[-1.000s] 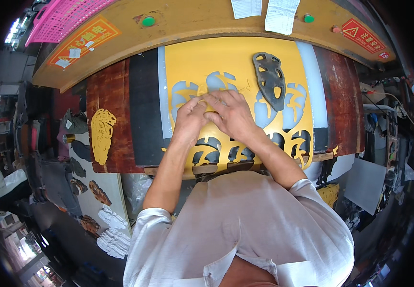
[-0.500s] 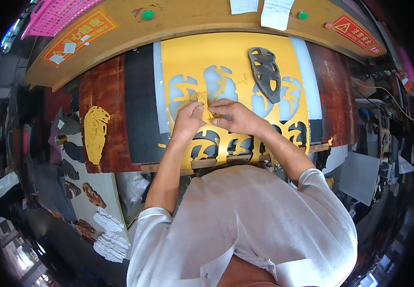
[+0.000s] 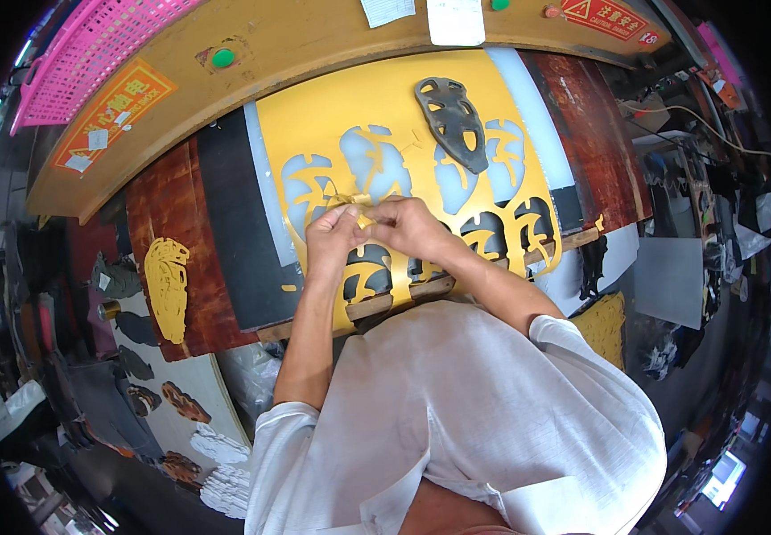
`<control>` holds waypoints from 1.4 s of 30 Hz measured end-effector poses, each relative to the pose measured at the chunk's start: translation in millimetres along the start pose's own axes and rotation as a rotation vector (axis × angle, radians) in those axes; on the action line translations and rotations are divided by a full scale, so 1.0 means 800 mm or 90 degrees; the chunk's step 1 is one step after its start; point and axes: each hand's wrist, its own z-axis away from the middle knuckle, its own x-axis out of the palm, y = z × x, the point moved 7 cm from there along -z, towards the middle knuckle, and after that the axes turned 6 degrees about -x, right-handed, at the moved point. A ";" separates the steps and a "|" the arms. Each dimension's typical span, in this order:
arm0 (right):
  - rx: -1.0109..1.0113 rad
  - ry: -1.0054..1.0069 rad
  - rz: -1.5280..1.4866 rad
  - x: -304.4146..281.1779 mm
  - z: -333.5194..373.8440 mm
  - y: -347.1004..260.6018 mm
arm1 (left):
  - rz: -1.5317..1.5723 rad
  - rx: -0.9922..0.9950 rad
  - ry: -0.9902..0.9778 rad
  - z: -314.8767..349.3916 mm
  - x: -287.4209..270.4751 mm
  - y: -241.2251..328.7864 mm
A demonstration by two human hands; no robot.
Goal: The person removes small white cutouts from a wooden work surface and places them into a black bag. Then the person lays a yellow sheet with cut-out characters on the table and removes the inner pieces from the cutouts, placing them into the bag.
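Yellow sheet [image 3: 332,98], one, centre of the frame: smooth, thin and flexible in look, laid over a pale sheet [image 3: 265,169] and a dark mat [image 3: 229,223]. Two rows of rounded openings stand cut in it; the upper row shows pale backing between curved yellow strips, the lower row shows dark beneath, its edge sagging over a wooden strip [image 3: 278,332]. The broad upper part bears no openings and, by judgement, is the portion left uncut. Yellow piece [image 3: 360,202], one, crumpled or folded, just left of centre, above the sheet's lower left openings. Left hand [image 3: 332,239]: thumb and fingers pinched narrow on that piece. Right hand [image 3: 408,227]: fingertips drawn together on the same piece, their exact hold partly hidden. Dark plate [image 3: 450,125], one, upper centre right: long, sole-shaped, pierced with windows, hard in look, lying flat on the sheet and partly over an opening of the upper row. Yellow stack [image 3: 167,290], one, left of the frame: openwork pieces layered in a slender heap, apparently finished cuts, number not legible, resting on a scuffed reddish-brown board [image 3: 171,187]. Pink basket [image 3: 100,53], one, upper left: perforated, plastic in look.
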 end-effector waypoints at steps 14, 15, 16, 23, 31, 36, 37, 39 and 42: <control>0.023 0.075 -0.272 -0.034 -0.029 0.043 | -0.170 0.074 -0.019 0.015 0.027 0.030; 0.007 0.033 -0.274 -0.028 -0.034 0.046 | -0.189 0.060 -0.040 0.015 0.033 0.029; 0.009 0.027 -0.269 -0.028 -0.038 0.051 | -0.170 0.055 -0.024 0.015 0.036 0.031; 0.167 -0.038 -0.459 0.000 -0.055 0.073 | -0.132 0.077 0.058 0.028 0.046 0.032; 0.013 -0.015 -0.332 0.015 -0.058 0.066 | -0.035 0.063 0.232 0.029 0.031 0.016; 0.155 0.083 -0.441 0.005 -0.075 0.092 | -0.115 0.126 0.223 0.023 0.031 0.021; 0.218 0.066 -0.485 0.004 -0.075 0.096 | -0.096 0.176 0.186 0.023 0.031 0.027; 0.221 0.224 -0.486 -0.039 -0.072 0.101 | -0.058 0.122 0.226 0.023 0.004 0.024; 0.077 0.134 -0.303 -0.075 -0.060 0.073 | -0.011 0.041 0.227 0.024 -0.028 0.022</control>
